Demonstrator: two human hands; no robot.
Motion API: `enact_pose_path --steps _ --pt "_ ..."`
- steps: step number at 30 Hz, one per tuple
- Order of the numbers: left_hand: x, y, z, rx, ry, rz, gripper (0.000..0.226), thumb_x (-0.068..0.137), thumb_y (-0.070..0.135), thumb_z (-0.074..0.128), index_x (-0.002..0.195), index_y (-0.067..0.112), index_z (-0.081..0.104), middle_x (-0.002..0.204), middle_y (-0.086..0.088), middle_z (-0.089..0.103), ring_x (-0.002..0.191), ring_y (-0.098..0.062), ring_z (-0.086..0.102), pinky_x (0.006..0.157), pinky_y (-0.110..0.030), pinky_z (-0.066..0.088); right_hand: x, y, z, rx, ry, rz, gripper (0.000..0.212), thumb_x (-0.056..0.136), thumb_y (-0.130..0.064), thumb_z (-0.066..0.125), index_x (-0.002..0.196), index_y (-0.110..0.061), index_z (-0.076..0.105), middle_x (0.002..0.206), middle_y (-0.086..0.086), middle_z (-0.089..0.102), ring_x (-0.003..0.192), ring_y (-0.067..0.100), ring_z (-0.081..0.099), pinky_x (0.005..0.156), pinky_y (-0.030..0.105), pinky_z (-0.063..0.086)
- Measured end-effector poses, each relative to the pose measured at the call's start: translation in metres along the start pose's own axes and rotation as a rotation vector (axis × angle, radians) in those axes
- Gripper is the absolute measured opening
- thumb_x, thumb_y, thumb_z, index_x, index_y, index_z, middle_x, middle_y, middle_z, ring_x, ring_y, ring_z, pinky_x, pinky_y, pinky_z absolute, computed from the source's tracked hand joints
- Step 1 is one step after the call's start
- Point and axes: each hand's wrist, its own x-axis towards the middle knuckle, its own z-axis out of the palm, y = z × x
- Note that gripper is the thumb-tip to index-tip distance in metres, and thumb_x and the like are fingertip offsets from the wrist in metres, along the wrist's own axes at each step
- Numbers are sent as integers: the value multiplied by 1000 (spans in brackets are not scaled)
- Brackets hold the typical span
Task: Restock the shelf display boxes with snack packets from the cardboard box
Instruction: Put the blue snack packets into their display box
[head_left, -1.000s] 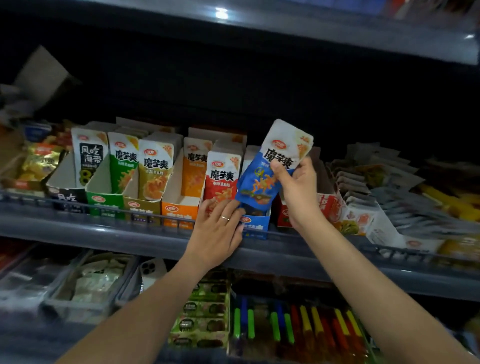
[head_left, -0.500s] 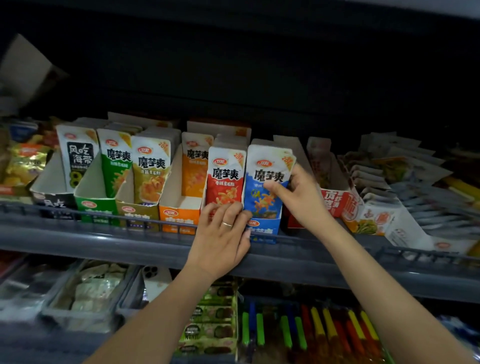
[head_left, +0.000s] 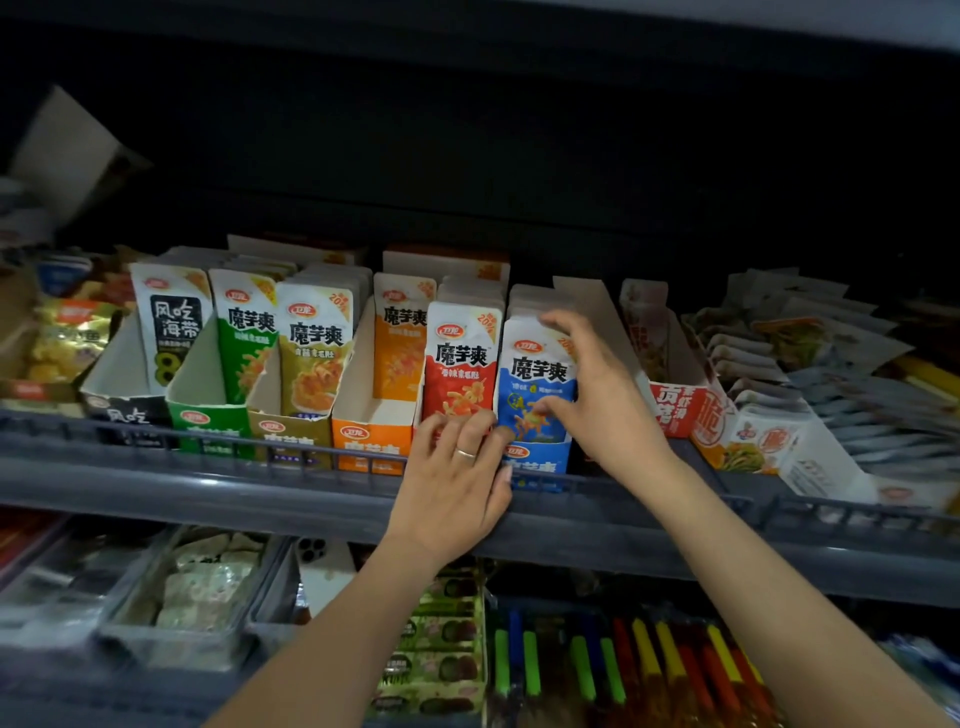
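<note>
Since the earlier frame, the blue packet (head_left: 537, 384) has dropped upright into the blue display box (head_left: 535, 465) on the shelf (head_left: 208, 499). The right hand (head_left: 602, 400) grips it, thumb in front, fingers over its top. The left hand (head_left: 457, 483) rests with relaxed fingers against the box fronts.

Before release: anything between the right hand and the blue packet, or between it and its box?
Nothing visible. The right hand holds the blue packet, already standing in the blue box; the left hand rests at its front.
</note>
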Motion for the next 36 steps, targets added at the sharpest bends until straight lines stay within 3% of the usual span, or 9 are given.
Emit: enact_pose_path --steps 4,8,12,16,22,26,29,33,36 --pt "0 0 0 0 -12 1 28 87 34 37 108 16 46 115 -4 40 97 -21 43 94 -39 30 0 1 5 -85 70 -19 74 77 -4 73 135 -26 35 131 -1 45 109 11 55 77 26 54" --pt "0 0 0 -8 -10 -6 28 87 34 38 108 17 45 116 -4 40 97 -20 43 94 -39 31 3 0 6 -296 133 61 88 70 -12 80 141 -20 28 131 7 36 113 20 49 78 19 37" --pt "0 0 1 3 -17 -5 28 87 34 37 107 16 45 116 -4 39 99 -20 43 94 -39 30 3 -3 10 -199 18 129 101 79 -7 72 147 -41 5 144 11 16 110 25 54 84 27 51" --pt "-1 0 1 -1 -24 -9 29 87 34 37 108 16 45 116 -4 39 99 -21 43 94 -39 30 5 -1 17 -137 -52 171 106 78 -14 74 145 -46 -1 138 7 30 100 24 58 70 31 51" --pt "-2 -1 2 -7 -10 2 29 88 33 38 109 15 49 117 -6 41 97 -22 44 94 -39 30 1 -7 22 -213 82 105 96 76 -13 74 148 -33 14 142 -1 39 125 22 40 105 40 35" --pt "-1 0 1 -12 -2 20 30 88 31 38 110 14 49 117 -6 41 95 -22 43 93 -39 30 7 0 15 -356 38 114 104 72 -32 78 149 -24 8 140 4 40 130 23 37 107 39 28" --pt "0 0 0 -19 10 21 30 88 31 39 110 13 49 116 -6 41 95 -22 43 93 -39 30 14 -1 17 -349 -91 153 113 76 -33 74 149 -22 -11 153 7 20 140 24 20 112 41 22" --pt "-2 0 2 -26 1 6 30 88 31 38 111 14 46 117 -6 41 96 -22 44 94 -40 31 14 -1 25 -227 -151 228 118 80 -30 68 142 -20 -32 158 4 6 144 22 12 117 44 2" --pt "-2 -1 2 -29 -9 5 30 88 32 38 111 14 46 117 -6 42 96 -23 44 93 -40 31 13 1 26 18 -57 313 112 83 -28 67 145 -20 -25 157 2 11 142 24 17 118 48 11"
